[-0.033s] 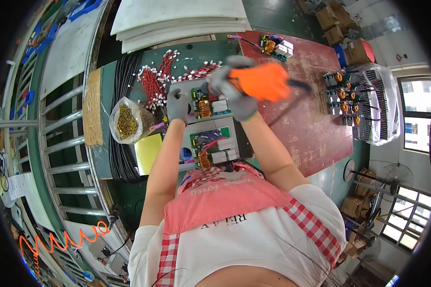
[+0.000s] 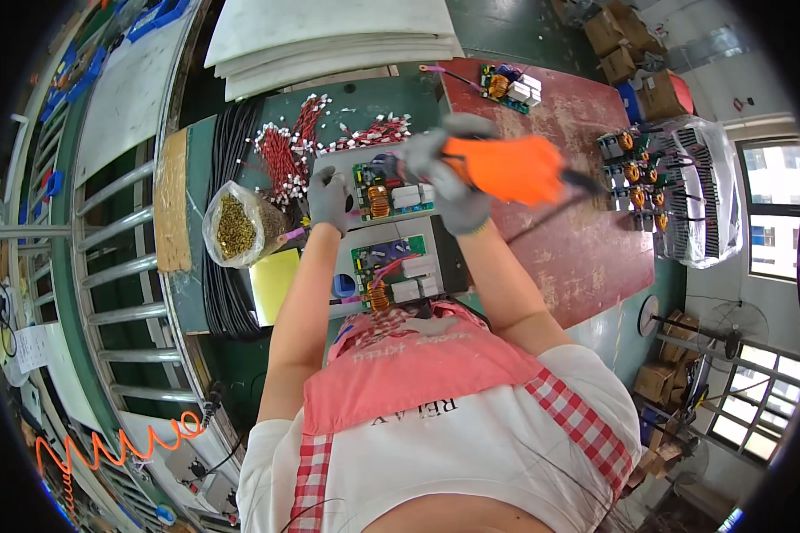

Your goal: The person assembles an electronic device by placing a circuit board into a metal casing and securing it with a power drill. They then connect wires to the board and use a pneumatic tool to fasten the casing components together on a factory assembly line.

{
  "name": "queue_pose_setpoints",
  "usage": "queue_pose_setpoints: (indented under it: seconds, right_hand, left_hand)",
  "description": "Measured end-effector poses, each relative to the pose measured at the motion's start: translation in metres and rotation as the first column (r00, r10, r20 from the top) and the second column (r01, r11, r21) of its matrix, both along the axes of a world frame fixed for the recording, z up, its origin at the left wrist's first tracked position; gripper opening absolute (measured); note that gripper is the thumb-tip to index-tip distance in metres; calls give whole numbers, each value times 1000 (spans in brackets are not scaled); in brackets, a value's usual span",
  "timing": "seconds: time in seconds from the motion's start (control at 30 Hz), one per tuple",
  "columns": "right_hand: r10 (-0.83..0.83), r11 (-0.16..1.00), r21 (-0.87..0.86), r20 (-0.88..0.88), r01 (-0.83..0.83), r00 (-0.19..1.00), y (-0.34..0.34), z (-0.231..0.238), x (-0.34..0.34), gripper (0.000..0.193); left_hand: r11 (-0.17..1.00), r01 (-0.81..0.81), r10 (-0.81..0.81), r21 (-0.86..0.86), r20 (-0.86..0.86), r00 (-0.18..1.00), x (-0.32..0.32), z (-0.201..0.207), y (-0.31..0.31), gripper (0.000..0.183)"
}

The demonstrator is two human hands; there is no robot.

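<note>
- Nearest is the pink apron (image 2: 418, 364) over a white shirt, both forearms reaching out past it.
- Just beyond, a circuit board (image 2: 395, 271) with a copper-coloured coil and white blocks lies on the green worktop (image 2: 384, 96), near the apron.
- To its left lie a yellow pad (image 2: 276, 282) and a bundle of black cables (image 2: 231, 298).
- A clear bag (image 2: 236, 226) of small brass-coloured parts stands open near the left forearm.
- The left hand (image 2: 329, 202), grey-gloved, is at the left edge of a second circuit board (image 2: 391, 197); its fingers are curled, and I cannot tell whether they pinch anything.
- The right hand (image 2: 451, 190), also gloved, has its fingers wrapped round an orange tool (image 2: 511, 171), whose dark front end is over that second board; contact is unclear.
- Past the hands lie red wires (image 2: 280, 164) with white connectors.
- Rightward, a red worktop (image 2: 560, 240) bears another board (image 2: 511, 87) near its far edge.
- Farthest is a stack of white sheets (image 2: 329, 35).
</note>
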State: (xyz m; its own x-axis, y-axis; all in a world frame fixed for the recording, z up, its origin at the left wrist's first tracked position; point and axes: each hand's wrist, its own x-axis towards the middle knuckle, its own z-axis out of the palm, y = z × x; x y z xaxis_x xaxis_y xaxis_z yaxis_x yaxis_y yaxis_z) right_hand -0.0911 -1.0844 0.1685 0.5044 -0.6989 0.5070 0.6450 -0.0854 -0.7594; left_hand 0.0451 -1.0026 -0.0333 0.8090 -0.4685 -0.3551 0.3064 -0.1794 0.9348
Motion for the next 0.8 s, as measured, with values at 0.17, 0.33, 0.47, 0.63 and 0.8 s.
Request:
queue_pose_setpoints:
  seconds: [0.17,0.33,0.47,0.63,0.8]
  right_hand:
    - [31,985,-174,222,8,975,9,32,-78,46]
    - [-9,973,-222,253,67,967,34,43,-125,48]
    - [25,970,-242,248,37,968,53,46,-136,51]
    - [4,979,-200,228,43,974,65,44,-142,47]
    - [-23,983,-174,245,67,969,69,38,-142,46]
  left_hand:
    - [808,15,-366,-588,-482,796,-43,67,28,27]
    - [822,19,-455,-570,-636,623,-89,111,41,22]
    - [843,66,-478,-533,-689,544,-102,123,49,24]
    - [726,80,-636,-683,-622,455,-101,97,62,26]
    - [764,65,-564,-642,-616,551,-106,105,69,27]
